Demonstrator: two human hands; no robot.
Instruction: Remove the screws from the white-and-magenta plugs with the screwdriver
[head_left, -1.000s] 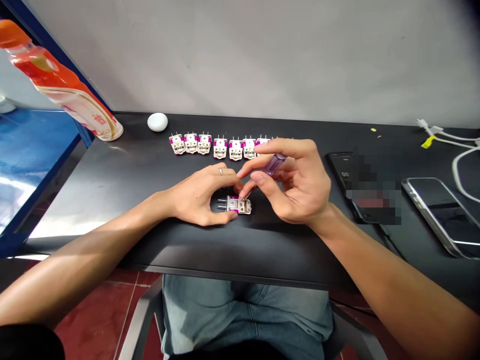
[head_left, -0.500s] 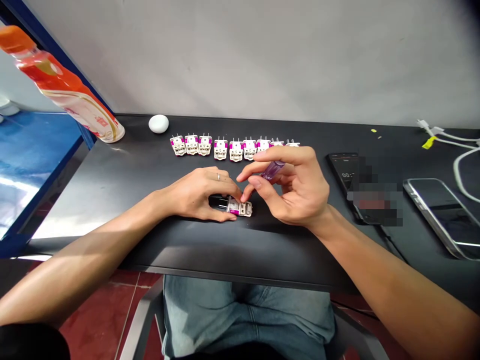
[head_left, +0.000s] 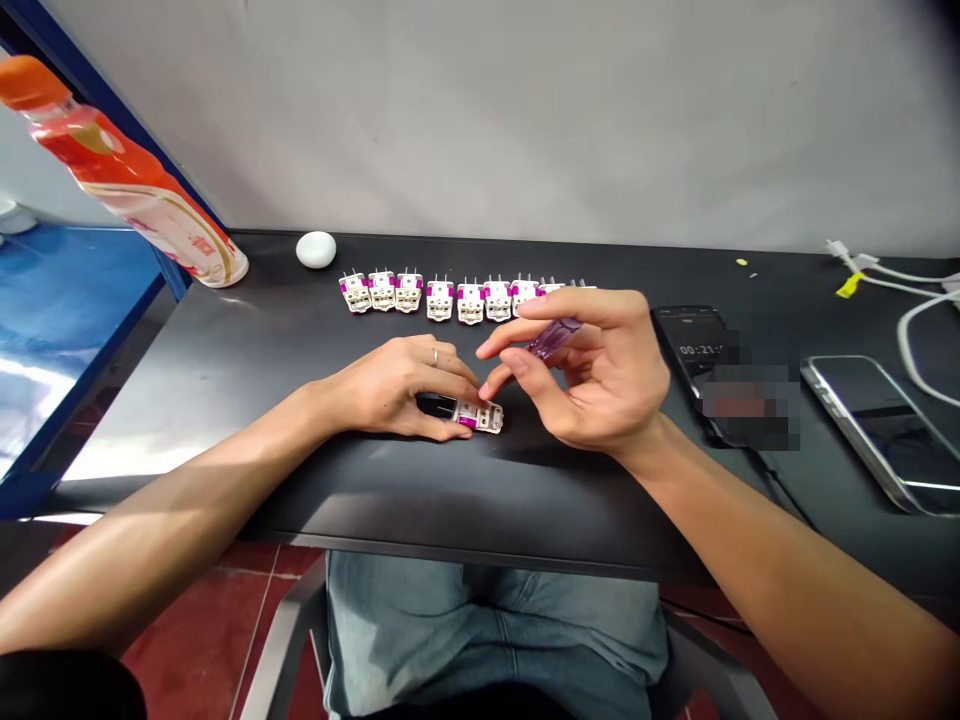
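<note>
My left hand (head_left: pixel 397 388) rests on the black table, thumb and fingers closed around a white and purple plug insert (head_left: pixel 480 415). That insert lies flat, its metal pins pointing left into my palm and its other end sticking out to the right. In my right hand (head_left: pixel 600 370) is a screwdriver with a see-through purple handle (head_left: pixel 553 338), held between thumb and fingers above and right of the insert. My fingers hide its shaft and tip. Behind my hands stands a row of several similar plug inserts (head_left: pixel 439 300), the right end partly covered by my right hand.
An orange-capped bottle (head_left: pixel 150 190) and a white egg-shaped object (head_left: pixel 316 250) stand at the back left. To the right lie a phone showing a timer (head_left: pixel 694 340), a second phone (head_left: pixel 885 430) and a white cable (head_left: pixel 911 330). A grey wall (head_left: pixel 487 120) rises behind the table.
My right hand and the screwdriver have shifted slightly to the right, the handle tilting a little. My left hand stays on the plug insert.
</note>
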